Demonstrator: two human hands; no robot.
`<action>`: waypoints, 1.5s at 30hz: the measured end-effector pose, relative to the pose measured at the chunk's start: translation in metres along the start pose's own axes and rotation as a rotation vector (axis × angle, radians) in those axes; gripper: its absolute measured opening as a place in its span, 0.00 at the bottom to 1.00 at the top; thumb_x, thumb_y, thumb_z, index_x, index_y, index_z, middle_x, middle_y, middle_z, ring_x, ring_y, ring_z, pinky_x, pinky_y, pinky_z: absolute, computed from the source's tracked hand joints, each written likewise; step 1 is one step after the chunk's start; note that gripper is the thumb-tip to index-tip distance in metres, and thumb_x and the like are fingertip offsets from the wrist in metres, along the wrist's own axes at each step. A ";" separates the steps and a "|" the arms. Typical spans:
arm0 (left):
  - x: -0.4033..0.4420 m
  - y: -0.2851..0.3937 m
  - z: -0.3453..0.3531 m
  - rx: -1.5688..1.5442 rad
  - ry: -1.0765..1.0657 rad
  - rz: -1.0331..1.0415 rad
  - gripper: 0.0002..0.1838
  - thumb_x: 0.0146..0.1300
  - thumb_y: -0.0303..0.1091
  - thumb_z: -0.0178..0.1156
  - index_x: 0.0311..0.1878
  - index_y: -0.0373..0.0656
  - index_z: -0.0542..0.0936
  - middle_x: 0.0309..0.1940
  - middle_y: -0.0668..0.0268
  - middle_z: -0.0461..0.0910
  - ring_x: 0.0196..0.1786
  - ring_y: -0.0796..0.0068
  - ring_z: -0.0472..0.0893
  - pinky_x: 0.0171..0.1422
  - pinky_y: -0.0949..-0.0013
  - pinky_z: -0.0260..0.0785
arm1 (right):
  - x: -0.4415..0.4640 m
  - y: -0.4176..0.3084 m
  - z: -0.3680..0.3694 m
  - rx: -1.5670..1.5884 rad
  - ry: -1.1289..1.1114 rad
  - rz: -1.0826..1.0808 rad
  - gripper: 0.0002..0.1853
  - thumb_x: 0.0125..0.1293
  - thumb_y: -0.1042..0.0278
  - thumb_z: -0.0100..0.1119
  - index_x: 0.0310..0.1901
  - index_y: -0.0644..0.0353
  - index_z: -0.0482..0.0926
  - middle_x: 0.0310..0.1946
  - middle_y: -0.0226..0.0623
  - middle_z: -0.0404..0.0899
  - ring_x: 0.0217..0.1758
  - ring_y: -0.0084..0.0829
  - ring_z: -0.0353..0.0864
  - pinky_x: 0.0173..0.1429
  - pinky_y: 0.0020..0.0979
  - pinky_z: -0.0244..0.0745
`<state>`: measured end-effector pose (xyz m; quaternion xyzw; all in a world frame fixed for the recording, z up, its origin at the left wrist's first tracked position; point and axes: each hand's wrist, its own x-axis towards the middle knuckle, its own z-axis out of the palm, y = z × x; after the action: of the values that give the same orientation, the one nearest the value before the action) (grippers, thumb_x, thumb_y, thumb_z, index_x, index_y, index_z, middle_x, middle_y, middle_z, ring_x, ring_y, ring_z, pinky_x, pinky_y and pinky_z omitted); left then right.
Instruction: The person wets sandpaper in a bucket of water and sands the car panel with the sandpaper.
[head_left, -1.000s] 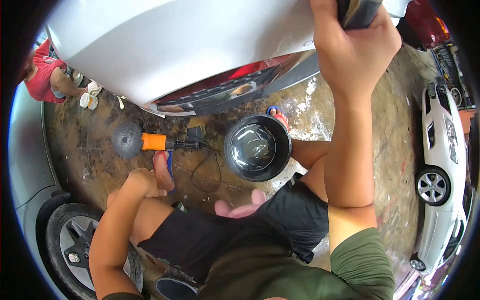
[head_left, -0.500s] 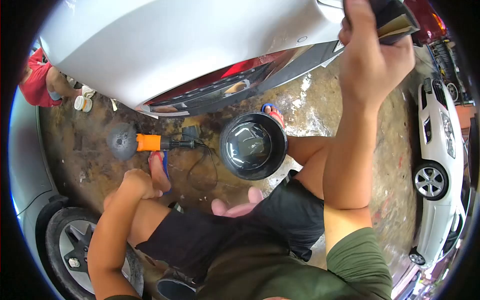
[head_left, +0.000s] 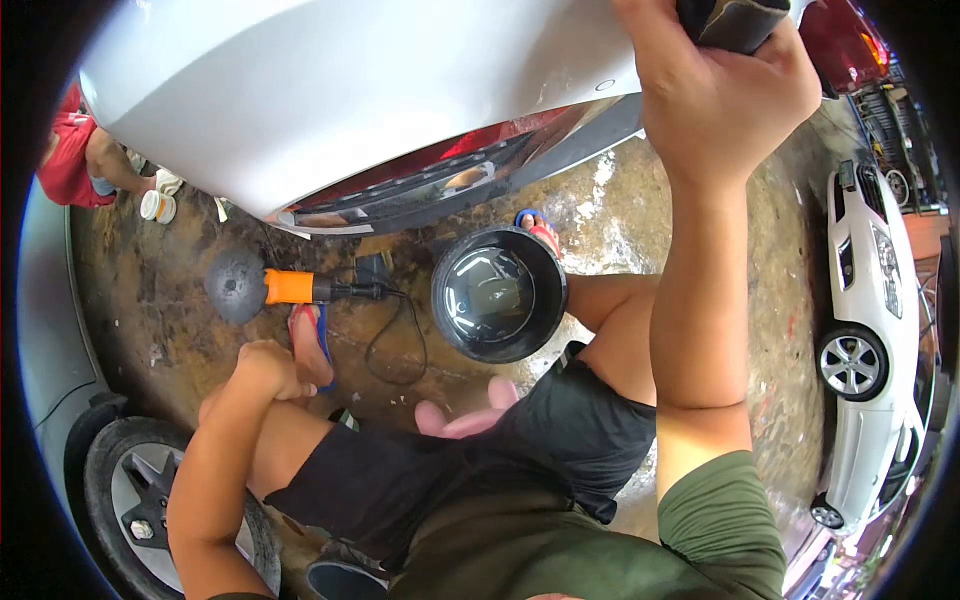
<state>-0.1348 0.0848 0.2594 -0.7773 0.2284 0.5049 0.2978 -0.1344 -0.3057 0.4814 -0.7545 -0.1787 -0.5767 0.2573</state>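
My right hand (head_left: 725, 115) is raised at the upper right against the silver car panel (head_left: 420, 90). Its fingers are wrapped round a piece of black sandpaper (head_left: 735, 25), folded over with a tan inner side showing; the top of it runs out of view. My left hand (head_left: 272, 370) rests on my left knee with its fingers curled, and I see nothing in it. Between my feet stands a black bucket (head_left: 447, 325) with water in it. An orange power polisher (head_left: 290, 287) with a dark round pad lies on the floor near my left foot.
A black cord (head_left: 425, 345) loops from the tool across the wet, stained floor. At the far left, a person in red (head_left: 75, 160) crouches beside a small white tub (head_left: 157, 207). A wheel (head_left: 150, 500) is close on my left; a white car (head_left: 870, 300) stands at the right.
My right hand has shifted left and up along the car panel with the sandpaper. My left hand stays on the knee. The whole view has moved slightly.
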 end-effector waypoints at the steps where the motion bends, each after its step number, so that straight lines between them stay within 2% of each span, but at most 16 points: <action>1: 0.001 0.001 0.000 0.002 -0.004 0.012 0.44 0.59 0.74 0.64 0.60 0.42 0.86 0.61 0.56 0.85 0.67 0.58 0.82 0.69 0.58 0.73 | 0.002 -0.012 -0.001 -0.039 -0.021 0.009 0.08 0.59 0.82 0.68 0.42 0.70 0.86 0.31 0.31 0.87 0.32 0.18 0.82 0.37 0.21 0.75; 7: 0.002 -0.001 0.007 0.020 0.044 0.064 0.45 0.59 0.74 0.63 0.64 0.43 0.84 0.64 0.58 0.83 0.69 0.59 0.80 0.71 0.58 0.73 | 0.005 0.005 0.000 0.131 -0.025 0.052 0.09 0.59 0.82 0.67 0.42 0.69 0.87 0.30 0.30 0.86 0.31 0.17 0.81 0.36 0.21 0.73; 10: 0.009 -0.001 0.018 0.040 0.074 0.100 0.45 0.60 0.74 0.62 0.65 0.43 0.83 0.65 0.59 0.83 0.69 0.60 0.80 0.71 0.59 0.73 | 0.006 -0.007 0.005 0.138 0.011 0.151 0.08 0.60 0.82 0.67 0.42 0.70 0.87 0.30 0.30 0.86 0.31 0.17 0.80 0.36 0.21 0.73; 11: 0.008 -0.001 0.021 0.039 0.092 0.088 0.45 0.60 0.74 0.62 0.65 0.43 0.83 0.65 0.59 0.83 0.69 0.60 0.80 0.71 0.59 0.73 | 0.003 -0.008 0.008 0.103 0.045 0.090 0.08 0.60 0.82 0.67 0.41 0.69 0.87 0.30 0.29 0.85 0.31 0.16 0.79 0.36 0.20 0.72; 18: 0.000 0.001 0.006 0.065 0.000 0.078 0.45 0.60 0.75 0.61 0.63 0.42 0.84 0.64 0.59 0.83 0.69 0.61 0.80 0.70 0.59 0.73 | 0.012 -0.008 -0.001 0.065 -0.054 0.135 0.08 0.61 0.79 0.69 0.42 0.70 0.87 0.30 0.29 0.85 0.31 0.17 0.79 0.37 0.21 0.73; 21: -0.009 0.000 0.001 0.047 0.005 0.056 0.47 0.60 0.77 0.60 0.63 0.40 0.84 0.64 0.58 0.83 0.69 0.61 0.80 0.70 0.59 0.73 | 0.014 -0.018 0.003 -0.138 -0.047 0.063 0.08 0.61 0.79 0.70 0.42 0.70 0.87 0.30 0.30 0.86 0.32 0.18 0.79 0.36 0.21 0.73; 26: -0.003 0.003 0.004 0.066 -0.002 0.084 0.46 0.60 0.76 0.61 0.63 0.41 0.84 0.64 0.58 0.83 0.69 0.61 0.80 0.70 0.59 0.73 | 0.014 -0.006 0.000 0.088 -0.048 0.130 0.07 0.62 0.78 0.70 0.41 0.69 0.87 0.31 0.30 0.86 0.32 0.18 0.80 0.37 0.22 0.73; 29: -0.005 -0.003 0.012 0.061 0.075 0.073 0.46 0.60 0.76 0.61 0.64 0.41 0.83 0.65 0.59 0.83 0.69 0.60 0.80 0.71 0.58 0.72 | 0.004 -0.011 -0.004 -0.028 -0.047 0.180 0.06 0.62 0.77 0.70 0.40 0.69 0.87 0.31 0.28 0.86 0.31 0.17 0.79 0.36 0.21 0.72; 32: -0.013 0.003 0.009 0.030 0.086 0.063 0.47 0.60 0.76 0.60 0.65 0.41 0.82 0.65 0.59 0.82 0.69 0.59 0.80 0.71 0.58 0.72 | 0.020 -0.016 0.004 0.025 -0.073 0.217 0.06 0.61 0.77 0.71 0.40 0.69 0.87 0.31 0.30 0.86 0.32 0.18 0.80 0.37 0.21 0.73; 35: -0.013 0.004 0.012 0.015 0.080 0.087 0.46 0.60 0.76 0.60 0.65 0.41 0.83 0.65 0.58 0.82 0.69 0.57 0.80 0.70 0.57 0.72 | 0.013 -0.013 -0.004 -0.128 -0.081 0.149 0.07 0.61 0.77 0.71 0.40 0.68 0.87 0.31 0.31 0.87 0.33 0.18 0.81 0.37 0.22 0.74; 36: -0.013 -0.001 0.012 0.007 0.090 0.092 0.46 0.60 0.76 0.60 0.64 0.41 0.83 0.65 0.57 0.82 0.69 0.57 0.80 0.70 0.56 0.72 | 0.005 -0.006 -0.005 -0.049 -0.066 0.157 0.07 0.62 0.75 0.71 0.40 0.68 0.87 0.30 0.32 0.88 0.33 0.18 0.82 0.37 0.22 0.75; 37: -0.013 -0.004 0.009 0.021 0.077 0.058 0.45 0.61 0.75 0.60 0.63 0.42 0.84 0.65 0.56 0.82 0.68 0.57 0.81 0.69 0.56 0.73 | 0.002 -0.005 -0.004 0.031 -0.051 0.165 0.07 0.62 0.74 0.71 0.40 0.68 0.87 0.30 0.33 0.88 0.32 0.19 0.82 0.36 0.23 0.76; 39: -0.012 0.003 0.009 0.070 0.022 0.021 0.43 0.62 0.74 0.59 0.62 0.42 0.85 0.64 0.55 0.83 0.66 0.56 0.82 0.67 0.56 0.74 | 0.010 -0.002 0.009 -0.054 0.022 0.054 0.06 0.64 0.73 0.71 0.39 0.67 0.87 0.29 0.33 0.87 0.30 0.19 0.82 0.35 0.23 0.75; 41: -0.017 0.008 0.012 0.042 0.055 0.054 0.45 0.62 0.75 0.57 0.59 0.38 0.85 0.58 0.50 0.85 0.61 0.52 0.84 0.64 0.54 0.76 | 0.035 -0.027 -0.001 0.064 0.037 0.223 0.06 0.67 0.73 0.69 0.41 0.68 0.85 0.31 0.34 0.86 0.30 0.22 0.82 0.33 0.25 0.76; 43: -0.026 0.003 0.007 -0.050 0.191 0.046 0.45 0.63 0.74 0.56 0.56 0.35 0.86 0.52 0.46 0.87 0.56 0.49 0.86 0.61 0.53 0.77 | 0.033 -0.036 -0.020 0.162 0.102 0.311 0.07 0.70 0.74 0.66 0.43 0.69 0.83 0.32 0.36 0.85 0.31 0.25 0.83 0.31 0.26 0.77; 45: -0.038 0.004 0.012 -0.167 0.377 0.041 0.42 0.64 0.72 0.57 0.51 0.33 0.87 0.46 0.44 0.87 0.52 0.48 0.88 0.57 0.52 0.79 | -0.010 -0.015 -0.049 0.166 0.069 0.311 0.08 0.70 0.76 0.64 0.48 0.69 0.80 0.38 0.39 0.86 0.30 0.29 0.85 0.26 0.27 0.78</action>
<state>-0.1597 0.0923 0.2895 -0.8753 0.2531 0.3735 0.1742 -0.1832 -0.3226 0.4837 -0.7288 -0.0978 -0.5389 0.4109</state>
